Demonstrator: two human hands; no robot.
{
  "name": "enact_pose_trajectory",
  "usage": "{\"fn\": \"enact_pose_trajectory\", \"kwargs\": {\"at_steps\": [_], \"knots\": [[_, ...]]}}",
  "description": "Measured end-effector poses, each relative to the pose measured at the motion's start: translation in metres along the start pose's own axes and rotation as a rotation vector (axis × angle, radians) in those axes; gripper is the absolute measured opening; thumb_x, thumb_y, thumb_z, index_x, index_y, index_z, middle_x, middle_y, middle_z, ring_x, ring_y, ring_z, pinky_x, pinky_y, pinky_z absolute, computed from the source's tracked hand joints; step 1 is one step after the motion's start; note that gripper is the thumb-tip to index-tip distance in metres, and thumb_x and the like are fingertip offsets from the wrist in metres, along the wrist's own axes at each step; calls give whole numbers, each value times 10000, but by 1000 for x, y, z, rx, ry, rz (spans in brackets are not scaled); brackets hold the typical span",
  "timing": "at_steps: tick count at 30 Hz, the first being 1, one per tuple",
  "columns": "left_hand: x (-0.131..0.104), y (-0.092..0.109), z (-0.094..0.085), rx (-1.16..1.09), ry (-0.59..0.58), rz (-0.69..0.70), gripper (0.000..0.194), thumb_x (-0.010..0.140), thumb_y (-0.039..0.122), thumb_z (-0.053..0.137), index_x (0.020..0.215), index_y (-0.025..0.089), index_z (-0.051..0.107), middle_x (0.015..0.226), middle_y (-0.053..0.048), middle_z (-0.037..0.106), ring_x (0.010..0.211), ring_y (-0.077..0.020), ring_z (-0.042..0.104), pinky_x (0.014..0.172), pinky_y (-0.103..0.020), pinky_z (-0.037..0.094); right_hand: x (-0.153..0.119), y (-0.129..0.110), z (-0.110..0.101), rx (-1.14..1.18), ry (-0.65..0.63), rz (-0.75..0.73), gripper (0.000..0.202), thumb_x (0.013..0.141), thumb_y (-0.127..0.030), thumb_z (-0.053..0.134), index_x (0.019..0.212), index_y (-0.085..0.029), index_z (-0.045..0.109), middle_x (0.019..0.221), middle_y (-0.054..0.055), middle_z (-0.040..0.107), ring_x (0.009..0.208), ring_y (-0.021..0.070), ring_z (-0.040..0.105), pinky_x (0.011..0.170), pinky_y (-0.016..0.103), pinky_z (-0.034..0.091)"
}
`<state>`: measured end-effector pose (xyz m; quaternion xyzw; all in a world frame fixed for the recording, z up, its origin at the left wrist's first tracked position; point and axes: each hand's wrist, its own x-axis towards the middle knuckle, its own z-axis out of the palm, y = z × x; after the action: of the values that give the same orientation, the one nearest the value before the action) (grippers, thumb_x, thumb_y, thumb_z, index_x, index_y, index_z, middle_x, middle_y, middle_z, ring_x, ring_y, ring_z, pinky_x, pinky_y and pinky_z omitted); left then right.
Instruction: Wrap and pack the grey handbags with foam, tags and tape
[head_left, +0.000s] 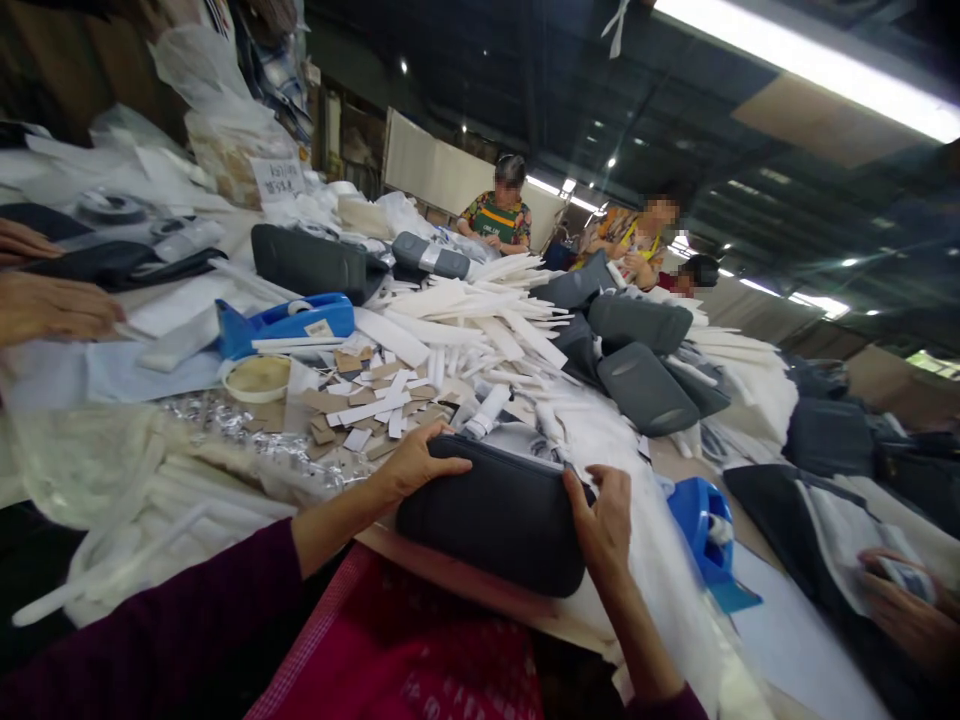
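Note:
A dark grey soft case (491, 515) with rounded corners stands tilted at the table's near edge, its broad side toward me. My left hand (420, 465) grips its upper left corner, thumb on the front and fingers behind. At the upper right corner, my right hand (606, 515) is closed on the rim, with its thumb near what looks like a zip. Just behind the case lie a clear-wrapped white roll (489, 410) and other plastic-wrapped pieces. The inside of the case is hidden from me.
White foam strips (480, 310) and cardboard scraps (375, 395) pile mid-table. Blue tape dispensers stand left (292, 322) and right (701, 530). More grey cases (649, 385) lie at the right. Co-workers' hands show at left (52, 305) and right (904, 600); people work beyond.

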<state>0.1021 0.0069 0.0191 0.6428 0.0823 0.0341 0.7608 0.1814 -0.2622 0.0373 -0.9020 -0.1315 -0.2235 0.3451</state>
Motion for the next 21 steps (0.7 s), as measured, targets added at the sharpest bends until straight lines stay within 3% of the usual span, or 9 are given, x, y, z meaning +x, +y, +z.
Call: {"fn": "enact_pose_trajectory", "kwargs": {"at_steps": [2, 4, 6, 8, 11, 13, 16, 18, 21], "knots": [[1, -1, -1, 24, -11, 24, 492, 568, 390, 838, 900, 192, 533, 712, 47, 591, 633, -137, 568, 586, -242, 458, 11, -27, 1, -111, -30, -214, 535, 857, -550, 549, 1202, -142, 533, 1223, 160, 530, 1157, 288, 494, 961, 420, 405], [4, -1, -2, 72, -14, 62, 480, 581, 393, 830, 903, 191, 537, 708, 53, 573, 627, -125, 540, 583, -232, 436, 21, -58, 7, -146, -308, -369, 458, 925, -482, 484, 1274, -187, 507, 1265, 130, 543, 1163, 260, 520, 937, 379, 423], [6, -2, -3, 138, -9, 105, 454, 602, 398, 818, 900, 186, 549, 710, 53, 556, 638, -123, 522, 592, -232, 421, 26, -83, 17, -193, -602, -451, 358, 954, -456, 453, 1202, -225, 566, 1147, 83, 621, 1025, 235, 600, 826, 337, 448], [5, -3, -6, 208, -8, 161, 447, 618, 402, 812, 926, 183, 573, 758, 35, 567, 697, -139, 537, 639, -248, 439, 25, -96, 26, -244, -729, -480, 305, 936, -472, 500, 1066, -224, 618, 978, 52, 656, 870, 219, 630, 713, 311, 433], [-5, -8, -17, 221, 74, 247, 615, 588, 387, 838, 1113, 204, 575, 1081, -50, 589, 965, -214, 567, 747, -293, 489, 15, -91, 33, -226, -685, -488, 279, 907, -486, 558, 886, -214, 616, 815, 13, 626, 746, 190, 610, 645, 290, 401], [-19, -13, -26, 119, 226, 254, 621, 648, 398, 800, 1184, 214, 548, 1238, -91, 527, 1113, -248, 527, 787, -315, 512, 8, -79, 32, -176, -604, -509, 295, 909, -499, 555, 869, -213, 616, 813, 9, 617, 754, 183, 606, 664, 290, 413], [-44, -23, -32, -105, 361, 151, 338, 843, 435, 611, 1047, 165, 596, 1062, -83, 602, 1022, -219, 579, 840, -337, 516, -1, -64, 29, -119, -508, -574, 287, 908, -494, 564, 928, -216, 635, 854, 15, 629, 806, 181, 617, 713, 286, 443], [-57, -29, -28, -214, 273, 52, 325, 900, 448, 529, 969, 145, 625, 911, -62, 637, 906, -197, 609, 847, -331, 504, -4, -60, 29, -94, -457, -628, 253, 904, -460, 589, 950, -217, 641, 867, 16, 642, 818, 174, 628, 726, 274, 455], [-67, -36, -16, -319, 61, -22, 351, 912, 452, 523, 1041, 151, 647, 911, -53, 664, 886, -193, 607, 807, -299, 485, -5, -59, 30, -91, -363, -712, 229, 896, -424, 616, 956, -206, 650, 895, 27, 662, 827, 173, 647, 733, 259, 466]]}}
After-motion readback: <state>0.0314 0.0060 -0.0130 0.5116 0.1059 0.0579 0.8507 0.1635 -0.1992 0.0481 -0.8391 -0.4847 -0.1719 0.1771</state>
